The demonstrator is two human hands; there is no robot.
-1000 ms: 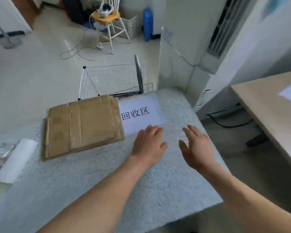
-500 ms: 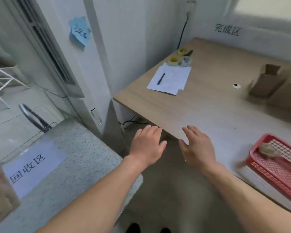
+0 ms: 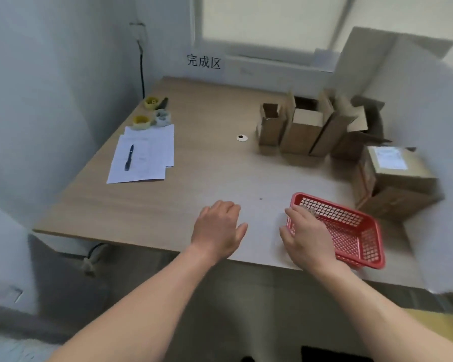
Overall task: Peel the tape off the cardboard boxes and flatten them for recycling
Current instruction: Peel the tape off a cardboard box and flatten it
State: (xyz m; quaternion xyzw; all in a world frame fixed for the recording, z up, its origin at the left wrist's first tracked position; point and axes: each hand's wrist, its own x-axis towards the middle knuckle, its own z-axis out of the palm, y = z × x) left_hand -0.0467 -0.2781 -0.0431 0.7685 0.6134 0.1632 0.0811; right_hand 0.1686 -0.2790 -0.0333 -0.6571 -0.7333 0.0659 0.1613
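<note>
Both our hands hovered empty over the table's (image 3: pixel 168 205) near edge, left hand (image 3: pixel 217 228) and right hand (image 3: pixel 305 235) with fingers relaxed and loosely spread, holding nothing. The cardboard boxes (image 3: pixel 304 126) stood open-flapped at the far right, the taped box (image 3: pixel 392 176) nearer, just behind the red basket (image 3: pixel 361 239). We judged it best to reach over the basket, steady the box with one hand, and lift a tape end.
</note>
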